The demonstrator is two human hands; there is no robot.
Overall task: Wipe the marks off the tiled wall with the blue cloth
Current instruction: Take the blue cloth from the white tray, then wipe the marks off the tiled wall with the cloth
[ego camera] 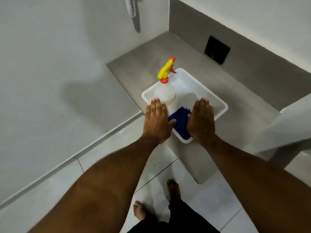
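Observation:
A blue cloth [180, 121] lies in the near corner of a white plastic tub [212, 98] that stands on a grey ledge. Both my hands hover flat, palms down, over the tub's near side. My left hand [157, 121] is over the tub's left rim, its fingers straight and together, holding nothing. My right hand [201, 120] covers the right part of the cloth in the same flat pose and holds nothing. The light tiled wall [55, 64] rises on the left. I can make out no marks on it.
A clear spray bottle [165, 91] with a yellow and orange trigger head stands in the tub's far left corner. A black square plate [217, 49] sits on the grey ledge [235, 78] behind. A shower hose [131, 7] hangs above. My bare feet [173, 187] stand on white floor tiles.

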